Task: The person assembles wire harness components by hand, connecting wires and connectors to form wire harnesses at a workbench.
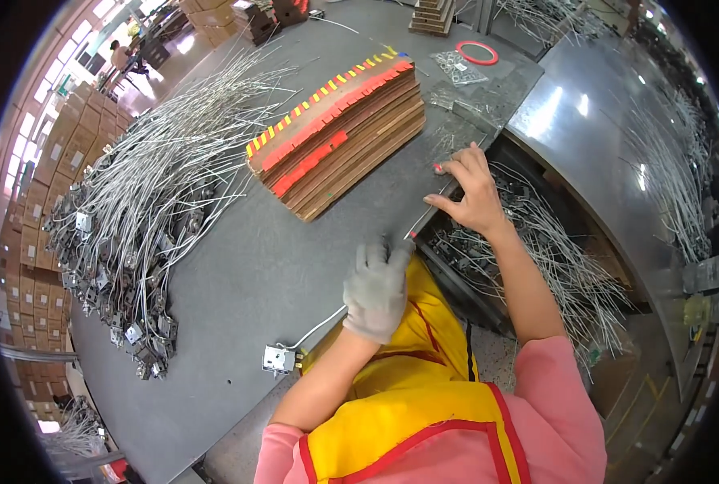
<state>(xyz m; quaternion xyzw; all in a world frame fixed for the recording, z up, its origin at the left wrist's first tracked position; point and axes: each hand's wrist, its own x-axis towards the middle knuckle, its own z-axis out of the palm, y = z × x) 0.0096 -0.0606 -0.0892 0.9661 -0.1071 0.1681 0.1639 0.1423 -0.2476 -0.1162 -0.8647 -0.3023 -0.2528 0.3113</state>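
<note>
My left hand (pixel 375 294), in a grey glove and slightly blurred, closes around a thin silver wire (pixel 317 329). At the wire's lower left end is a small silver metal box (pixel 279 359), by the table's near edge. Beyond the glove the wire runs up right, with a red band (pixel 412 235) on it, towards my right hand. Bare and raised over the table's right edge, my right hand (pixel 474 192) has thumb and index finger apart. A small red bit shows at its index fingertip; I cannot tell whether it is tape.
Many similar boxes with long wires (pixel 174 145) lie heaped on the left. A brown board stack (pixel 339 133) with red and yellow tape stands mid-table. A red tape ring (pixel 477 53) and plastic bag (pixel 458 68) lie behind. More wired parts fill an open drawer (pixel 529 242) at right.
</note>
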